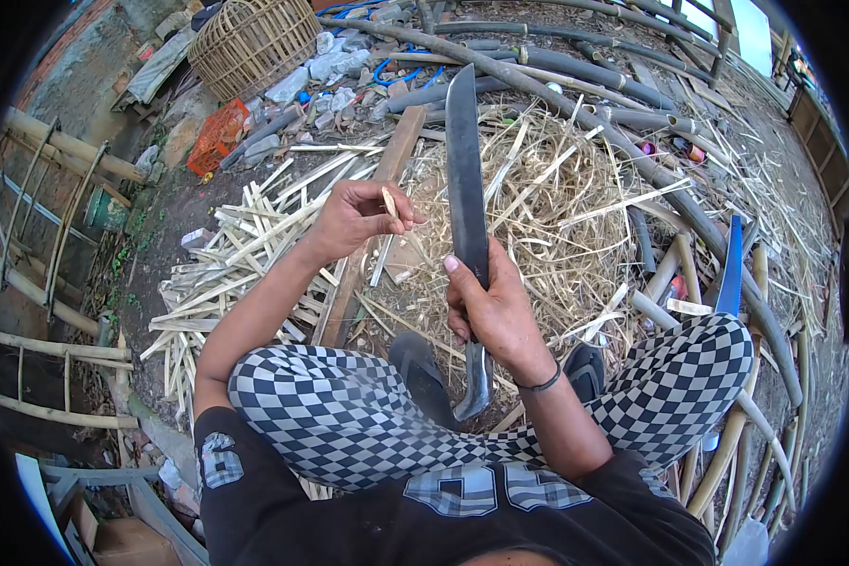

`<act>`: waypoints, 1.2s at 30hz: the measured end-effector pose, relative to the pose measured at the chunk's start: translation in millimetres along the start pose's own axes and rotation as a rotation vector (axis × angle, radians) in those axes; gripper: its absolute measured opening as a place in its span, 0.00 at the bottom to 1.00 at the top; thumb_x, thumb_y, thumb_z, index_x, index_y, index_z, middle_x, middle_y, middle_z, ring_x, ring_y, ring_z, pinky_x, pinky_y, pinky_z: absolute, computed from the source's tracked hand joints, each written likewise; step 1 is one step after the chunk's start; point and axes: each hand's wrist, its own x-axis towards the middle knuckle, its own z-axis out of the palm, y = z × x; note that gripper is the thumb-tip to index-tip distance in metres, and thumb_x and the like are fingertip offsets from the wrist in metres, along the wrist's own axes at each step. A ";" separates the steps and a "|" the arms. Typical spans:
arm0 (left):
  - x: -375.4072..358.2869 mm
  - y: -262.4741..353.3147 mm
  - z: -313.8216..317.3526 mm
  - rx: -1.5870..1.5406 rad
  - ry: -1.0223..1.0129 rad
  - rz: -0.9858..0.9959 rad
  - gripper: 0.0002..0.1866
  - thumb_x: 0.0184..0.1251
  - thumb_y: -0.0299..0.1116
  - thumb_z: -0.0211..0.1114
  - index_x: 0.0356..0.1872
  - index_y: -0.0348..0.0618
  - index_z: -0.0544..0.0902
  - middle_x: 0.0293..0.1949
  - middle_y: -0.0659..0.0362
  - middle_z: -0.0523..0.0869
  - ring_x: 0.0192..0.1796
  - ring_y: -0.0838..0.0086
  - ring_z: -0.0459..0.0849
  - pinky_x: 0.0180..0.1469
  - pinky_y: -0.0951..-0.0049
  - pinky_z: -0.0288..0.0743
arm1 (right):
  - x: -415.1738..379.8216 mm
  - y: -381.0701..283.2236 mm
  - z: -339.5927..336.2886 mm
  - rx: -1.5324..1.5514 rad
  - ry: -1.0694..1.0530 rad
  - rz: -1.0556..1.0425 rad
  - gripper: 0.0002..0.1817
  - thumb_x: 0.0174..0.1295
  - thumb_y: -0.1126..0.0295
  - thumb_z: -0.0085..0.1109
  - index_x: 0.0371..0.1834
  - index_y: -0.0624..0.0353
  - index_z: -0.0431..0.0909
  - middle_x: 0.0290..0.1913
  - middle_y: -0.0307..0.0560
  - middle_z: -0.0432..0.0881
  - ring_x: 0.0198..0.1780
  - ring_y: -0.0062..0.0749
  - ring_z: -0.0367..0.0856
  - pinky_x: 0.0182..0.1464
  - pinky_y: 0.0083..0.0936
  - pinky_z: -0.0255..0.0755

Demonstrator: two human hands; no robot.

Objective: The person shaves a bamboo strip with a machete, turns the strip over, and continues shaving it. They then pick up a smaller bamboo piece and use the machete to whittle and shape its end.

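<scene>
My right hand [495,307] is closed around a large dark machete [465,160], its broad blade pointing up and away from me and its curved metal handle end showing below the hand. To the left, my left hand [363,217] pinches a short, pale strip of split bamboo [390,203] between thumb and fingers. The strip and the blade are apart. Beneath both hands lie a wooden plank [345,297] and a heap of thin bamboo shavings [547,198]. Many split bamboo strips [241,255] are piled left of the plank.
An orange crate [219,137] and a woven bamboo basket [255,47] stand at the back left. Long bamboo poles [623,141] cross the ground behind and to the right. A blue saw-like blade [731,269] rests at the right. Bamboo ladders [57,354] are at the far left.
</scene>
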 end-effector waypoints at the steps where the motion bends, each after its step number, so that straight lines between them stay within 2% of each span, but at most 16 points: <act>1: 0.0 -0.1 0.9 -0.001 0.001 -0.001 0.11 0.59 0.29 0.78 0.39 0.36 0.87 0.39 0.57 0.88 0.51 0.67 0.89 0.57 0.66 0.83 | 0.3 0.7 -0.2 -0.002 0.002 -0.001 0.19 0.77 0.65 0.55 0.63 0.61 0.62 0.25 0.36 0.71 0.16 0.19 0.71 0.16 0.21 0.67; 3: 0.8 -0.6 4.0 0.035 0.037 0.037 0.09 0.56 0.31 0.79 0.34 0.41 0.87 0.32 0.59 0.86 0.40 0.69 0.87 0.58 0.51 0.84 | 1.2 1.9 -0.3 -0.004 0.000 -0.002 0.20 0.77 0.65 0.55 0.64 0.61 0.62 0.25 0.36 0.71 0.16 0.19 0.71 0.16 0.21 0.67; 4: 1.1 -0.6 4.7 0.034 0.038 0.036 0.09 0.56 0.31 0.79 0.34 0.41 0.87 0.32 0.59 0.86 0.40 0.69 0.87 0.58 0.51 0.84 | 1.5 2.3 -0.3 -0.007 -0.002 -0.004 0.20 0.77 0.65 0.55 0.64 0.61 0.62 0.25 0.36 0.71 0.16 0.19 0.71 0.15 0.21 0.67; 6: 1.6 0.0 5.5 0.003 0.045 0.069 0.08 0.54 0.27 0.80 0.33 0.41 0.88 0.32 0.58 0.87 0.40 0.68 0.87 0.56 0.52 0.84 | 0.4 0.3 0.7 -0.010 -0.001 0.007 0.19 0.77 0.65 0.55 0.63 0.61 0.62 0.25 0.36 0.71 0.16 0.19 0.71 0.15 0.21 0.67; 10: 0.1 3.6 4.2 0.009 0.062 0.033 0.08 0.51 0.26 0.81 0.30 0.40 0.88 0.31 0.56 0.88 0.40 0.67 0.87 0.53 0.55 0.84 | 1.3 1.1 1.0 -0.029 -0.006 0.012 0.16 0.77 0.65 0.54 0.59 0.62 0.63 0.25 0.37 0.71 0.15 0.19 0.71 0.15 0.21 0.66; 12: -0.7 3.2 -0.2 0.033 0.008 0.050 0.05 0.58 0.22 0.76 0.33 0.34 0.88 0.36 0.52 0.89 0.42 0.69 0.89 0.48 0.66 0.87 | 1.6 1.7 0.9 -0.030 -0.007 0.007 0.16 0.77 0.65 0.54 0.58 0.62 0.63 0.24 0.37 0.71 0.15 0.20 0.71 0.15 0.21 0.66; 15: -1.2 2.9 0.7 0.046 0.019 0.065 0.05 0.57 0.21 0.76 0.34 0.33 0.89 0.37 0.51 0.90 0.42 0.69 0.89 0.45 0.69 0.87 | 1.2 1.5 1.2 -0.032 -0.008 0.001 0.15 0.77 0.65 0.54 0.57 0.62 0.63 0.24 0.37 0.71 0.15 0.20 0.71 0.15 0.22 0.66; 21: -3.1 7.4 4.1 0.076 0.068 0.021 0.05 0.59 0.17 0.73 0.36 0.33 0.89 0.37 0.50 0.91 0.42 0.67 0.91 0.47 0.68 0.87 | -0.6 -2.3 3.5 -0.025 -0.010 -0.006 0.15 0.78 0.66 0.54 0.57 0.62 0.64 0.24 0.37 0.71 0.15 0.19 0.70 0.15 0.21 0.65; 25: -1.2 6.2 7.9 0.106 0.065 0.064 0.05 0.62 0.16 0.71 0.37 0.33 0.89 0.38 0.50 0.92 0.43 0.67 0.92 0.48 0.68 0.87 | -0.5 -4.0 6.2 -0.028 -0.004 0.028 0.15 0.78 0.66 0.53 0.59 0.62 0.64 0.23 0.36 0.70 0.15 0.19 0.70 0.15 0.21 0.65; 31: -7.1 10.6 19.2 0.124 0.117 0.068 0.10 0.68 0.19 0.68 0.48 0.33 0.88 0.43 0.50 0.92 0.49 0.68 0.91 0.50 0.68 0.87 | 2.2 1.7 9.8 -0.044 -0.014 0.004 0.19 0.77 0.66 0.54 0.64 0.62 0.63 0.23 0.35 0.70 0.15 0.19 0.70 0.16 0.21 0.65; 34: -9.4 19.2 24.6 0.238 0.149 -0.034 0.10 0.68 0.19 0.68 0.49 0.34 0.87 0.42 0.48 0.91 0.50 0.64 0.91 0.53 0.65 0.87 | 1.0 1.3 15.0 -0.014 -0.005 -0.013 0.16 0.78 0.67 0.53 0.61 0.61 0.63 0.24 0.37 0.70 0.15 0.19 0.66 0.16 0.20 0.62; 36: -11.6 15.1 24.3 0.305 0.137 0.005 0.12 0.67 0.18 0.68 0.50 0.35 0.87 0.44 0.50 0.91 0.51 0.68 0.90 0.52 0.70 0.87 | 1.7 -0.6 17.7 -0.022 0.001 0.000 0.17 0.78 0.68 0.53 0.63 0.61 0.63 0.24 0.37 0.70 0.15 0.19 0.66 0.16 0.20 0.63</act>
